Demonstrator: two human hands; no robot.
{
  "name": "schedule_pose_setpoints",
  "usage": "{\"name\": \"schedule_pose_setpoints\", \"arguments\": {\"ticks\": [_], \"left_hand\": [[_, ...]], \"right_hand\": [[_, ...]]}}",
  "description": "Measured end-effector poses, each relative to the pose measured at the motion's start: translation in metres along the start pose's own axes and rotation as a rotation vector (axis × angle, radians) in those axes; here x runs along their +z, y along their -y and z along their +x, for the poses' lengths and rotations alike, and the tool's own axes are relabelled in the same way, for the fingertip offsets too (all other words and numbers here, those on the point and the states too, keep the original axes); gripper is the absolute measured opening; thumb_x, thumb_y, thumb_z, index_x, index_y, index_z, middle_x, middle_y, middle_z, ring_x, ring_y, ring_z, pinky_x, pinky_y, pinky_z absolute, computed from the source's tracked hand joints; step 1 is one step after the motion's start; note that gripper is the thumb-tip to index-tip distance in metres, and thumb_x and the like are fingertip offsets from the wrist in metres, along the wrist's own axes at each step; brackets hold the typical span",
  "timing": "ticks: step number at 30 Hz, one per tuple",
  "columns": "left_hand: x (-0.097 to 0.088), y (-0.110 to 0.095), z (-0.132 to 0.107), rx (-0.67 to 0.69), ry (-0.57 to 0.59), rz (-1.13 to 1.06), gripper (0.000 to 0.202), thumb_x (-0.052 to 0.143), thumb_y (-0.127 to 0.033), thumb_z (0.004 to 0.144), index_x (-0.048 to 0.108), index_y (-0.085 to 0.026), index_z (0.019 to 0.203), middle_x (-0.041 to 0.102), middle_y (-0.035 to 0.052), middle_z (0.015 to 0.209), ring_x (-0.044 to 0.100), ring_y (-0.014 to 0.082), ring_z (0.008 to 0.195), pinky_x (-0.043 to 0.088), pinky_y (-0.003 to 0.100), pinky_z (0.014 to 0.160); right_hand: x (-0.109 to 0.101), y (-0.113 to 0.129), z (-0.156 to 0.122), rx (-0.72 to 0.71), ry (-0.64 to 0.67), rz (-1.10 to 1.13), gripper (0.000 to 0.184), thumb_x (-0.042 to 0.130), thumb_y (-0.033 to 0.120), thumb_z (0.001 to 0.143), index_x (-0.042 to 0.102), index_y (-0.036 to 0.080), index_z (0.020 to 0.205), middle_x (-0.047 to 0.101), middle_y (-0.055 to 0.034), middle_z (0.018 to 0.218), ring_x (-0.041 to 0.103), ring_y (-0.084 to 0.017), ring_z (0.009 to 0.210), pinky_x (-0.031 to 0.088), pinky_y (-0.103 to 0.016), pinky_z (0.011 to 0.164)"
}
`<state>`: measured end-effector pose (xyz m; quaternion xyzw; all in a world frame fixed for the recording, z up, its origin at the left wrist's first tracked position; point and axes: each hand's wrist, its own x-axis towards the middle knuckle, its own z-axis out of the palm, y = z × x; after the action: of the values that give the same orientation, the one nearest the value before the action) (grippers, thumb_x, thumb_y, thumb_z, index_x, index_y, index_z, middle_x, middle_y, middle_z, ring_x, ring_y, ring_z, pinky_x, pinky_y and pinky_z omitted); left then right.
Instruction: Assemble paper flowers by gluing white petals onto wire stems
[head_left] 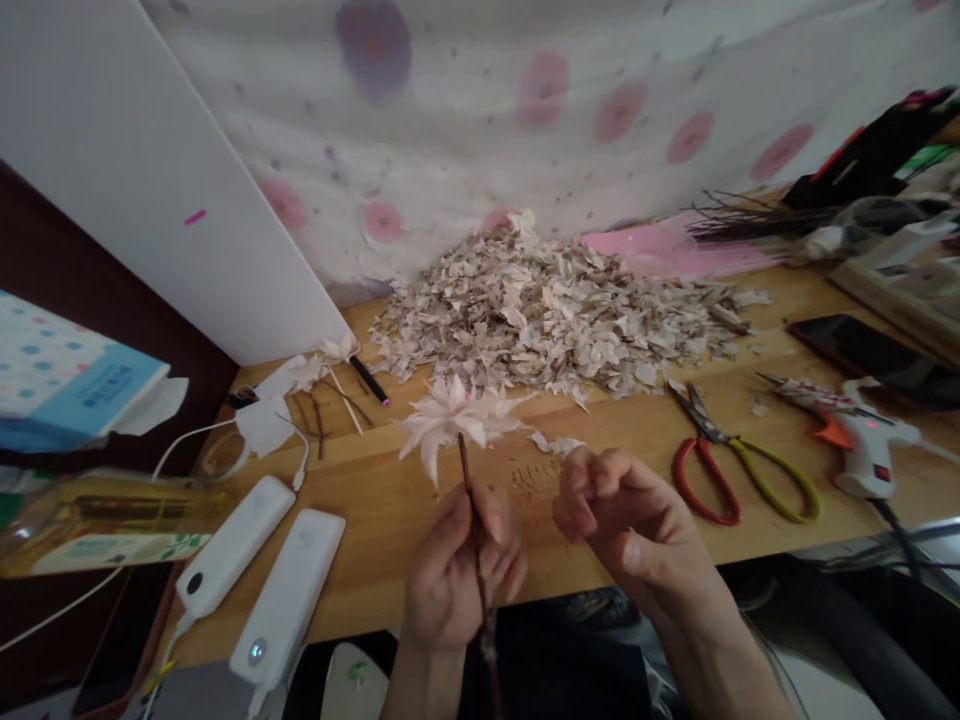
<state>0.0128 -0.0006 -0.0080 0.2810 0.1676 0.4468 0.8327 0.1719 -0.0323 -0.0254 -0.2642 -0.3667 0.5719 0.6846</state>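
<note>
Hands on my remote view: the left hand (459, 572) is closed narrow around the dark twig stem (466, 470) of a pale pink flower (450, 420), just short of the heap of pale flakes (547, 320), while the right hand (626, 525) hangs half curled beside it, holding nothing, above the wooden worktop (360, 510).

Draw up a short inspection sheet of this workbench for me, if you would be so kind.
surface: wooden workbench, flakes scattered near the heap.
job's things: pale-petalled flower on a dark twig stem; heap of pale flakes behind it.
clutter: red-and-yellow-handled scissors, hot glue gun, phone, dark twig bundle, two white power banks, bottle.
grips: left hand shut on the stem; right hand curled, holding nothing.
cables: white cable; black glue gun cord.
surroundings: pink-spotted cloth, white panel, book.
</note>
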Motion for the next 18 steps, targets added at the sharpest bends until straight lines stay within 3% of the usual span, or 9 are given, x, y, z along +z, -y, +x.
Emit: {"name": "schedule_pose_setpoints", "arguments": {"ticks": [3,6,8,11,13,18], "left_hand": [[0.013,0.003,0.001,0.027,-0.192,0.108,0.035,0.067,-0.043,0.092,0.057,-0.019,0.068,0.044,-0.0044,0.057,0.046,0.0093,0.054,0.048,0.018,0.056],[0.022,0.006,0.000,-0.037,-0.307,0.128,0.035,0.076,-0.045,0.084,0.055,-0.020,0.073,0.037,-0.0106,0.054,0.025,0.0036,0.040,0.034,0.015,0.040],[0.027,0.009,-0.002,-0.066,-0.358,0.184,0.036,0.085,-0.043,0.074,0.059,-0.020,0.079,0.038,-0.0119,0.056,0.020,0.0017,0.041,0.025,0.013,0.037],[0.029,0.013,-0.004,-0.117,-0.386,0.300,0.043,0.091,-0.046,0.064,0.066,-0.018,0.085,0.039,-0.0116,0.056,0.023,0.0006,0.043,0.021,0.014,0.040],[0.026,0.016,-0.005,-0.128,-0.443,0.368,0.040,0.092,-0.044,0.062,0.067,-0.017,0.077,0.040,-0.0105,0.054,0.024,0.0011,0.044,0.020,0.015,0.041],[0.003,0.019,-0.009,-0.012,-0.634,0.494,0.032,0.095,-0.027,0.053,0.065,-0.019,0.062,0.049,-0.0067,0.052,0.038,0.0073,0.048,0.031,0.020,0.044]], "right_hand": [[0.000,0.000,0.000,-0.109,-0.091,-0.303,0.057,0.093,0.036,0.072,0.066,0.037,0.122,0.062,-0.0019,0.114,0.060,-0.018,0.091,0.053,-0.031,0.079],[0.003,0.006,-0.002,-0.232,-0.148,-0.662,0.077,0.092,0.025,0.074,0.054,0.041,0.139,0.058,-0.0019,0.125,0.057,-0.021,0.110,0.050,-0.034,0.092],[0.005,0.010,-0.003,-0.311,-0.162,-0.808,0.085,0.089,0.018,0.076,0.046,0.040,0.146,0.057,-0.0024,0.124,0.056,-0.022,0.112,0.049,-0.036,0.092],[0.011,0.012,-0.005,-0.392,-0.186,-0.895,0.091,0.081,0.010,0.078,0.037,0.040,0.152,0.056,-0.0032,0.121,0.057,-0.023,0.106,0.048,-0.040,0.089],[0.013,0.010,-0.005,-0.411,-0.179,-0.915,0.094,0.078,0.009,0.080,0.031,0.041,0.155,0.056,-0.0037,0.121,0.058,-0.024,0.104,0.048,-0.041,0.087],[0.011,0.001,-0.004,-0.421,-0.156,-0.958,0.098,0.076,0.007,0.080,0.026,0.041,0.157,0.054,-0.0048,0.125,0.057,-0.024,0.107,0.048,-0.042,0.087]]}}
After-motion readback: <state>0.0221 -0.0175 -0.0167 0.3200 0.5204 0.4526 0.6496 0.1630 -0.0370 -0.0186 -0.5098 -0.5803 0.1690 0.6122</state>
